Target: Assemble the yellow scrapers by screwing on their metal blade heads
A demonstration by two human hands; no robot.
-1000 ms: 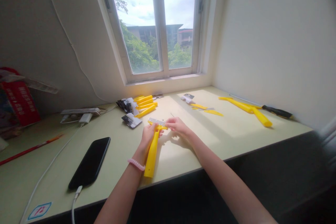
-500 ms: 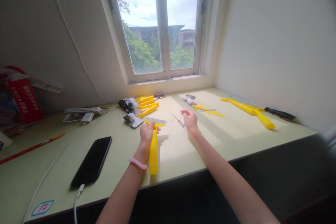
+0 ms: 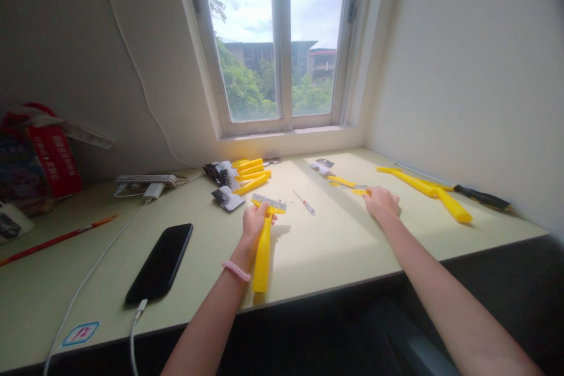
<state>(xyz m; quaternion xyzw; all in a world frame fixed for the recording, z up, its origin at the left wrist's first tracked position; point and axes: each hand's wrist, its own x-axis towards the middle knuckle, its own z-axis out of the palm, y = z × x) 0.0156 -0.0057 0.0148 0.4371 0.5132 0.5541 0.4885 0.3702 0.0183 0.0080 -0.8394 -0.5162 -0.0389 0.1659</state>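
Observation:
My left hand (image 3: 255,222) is closed round the neck of a yellow scraper (image 3: 262,258), whose handle points toward the desk's front edge. A metal blade (image 3: 271,202) lies along the scraper's head. Farther right, my right hand (image 3: 381,202) has its fingertips at the end of a yellow strip piece (image 3: 346,181) on the desk; the fingers are partly hidden, so its grip is unclear. Between the hands lies a small screwdriver (image 3: 308,208) with a thin shaft.
Yellow handles (image 3: 252,174) with packets lie at the back. Another packet (image 3: 322,165) is near the strips. At right are yellow handles (image 3: 453,204) and a black-handled tool (image 3: 482,197). A phone (image 3: 161,263), power strip (image 3: 145,180) and red stick (image 3: 61,239) are left.
My right hand has moved right, from beside the screwdriver to the yellow strips. My left hand still holds the scraper, its head now turned so more of the blade shows. The view has shifted slightly.

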